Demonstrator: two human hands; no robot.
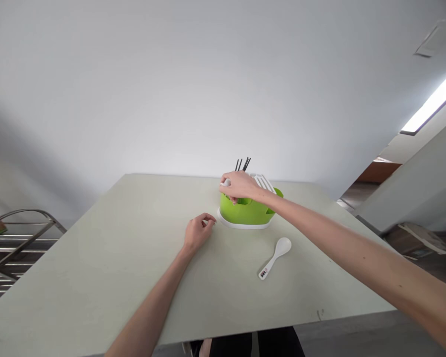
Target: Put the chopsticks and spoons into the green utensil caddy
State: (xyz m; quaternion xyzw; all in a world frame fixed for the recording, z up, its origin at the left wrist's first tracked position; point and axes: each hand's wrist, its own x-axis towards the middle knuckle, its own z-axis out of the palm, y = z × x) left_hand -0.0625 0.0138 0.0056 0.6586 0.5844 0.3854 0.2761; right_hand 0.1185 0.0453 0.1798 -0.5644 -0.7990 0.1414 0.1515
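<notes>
A green utensil holder (241, 214) with a white base stands near the back of the table. Several dark chopsticks (243, 164) stick up from its rear, behind my right hand (240, 185). That hand is closed over the holder's left part, gripping a white spoon (227, 182) whose rounded end shows by the fingers; the rest is hidden. My left hand (199, 230) rests on the table just left of the base, fingers curled in, with nothing visible in it. A white rice paddle (275, 258) lies on the table in front of the holder.
The pale table (134, 267) meets a white wall (208, 89) at its back edge. A white slotted rack (263, 183) tops the holder's right side. To the left stands a metal rack (18, 248); a wooden stool-like piece (418, 240) is at the right.
</notes>
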